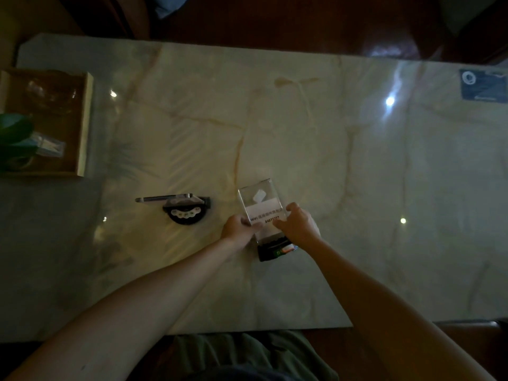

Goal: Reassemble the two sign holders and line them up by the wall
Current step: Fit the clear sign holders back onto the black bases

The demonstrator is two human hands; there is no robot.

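A clear acrylic sign panel with a white printed card stands tilted over a black base near the table's front middle. My left hand grips the panel's lower left edge. My right hand grips its lower right edge, just above the base. To the left, the other sign holder stands on the marble table: a clear panel seen edge-on in a black half-round base with small white marks.
A wooden tray with glassware sits at the table's left edge, a green leaf over it. A blue card lies at the far right. Dark wood runs along the table's far side.
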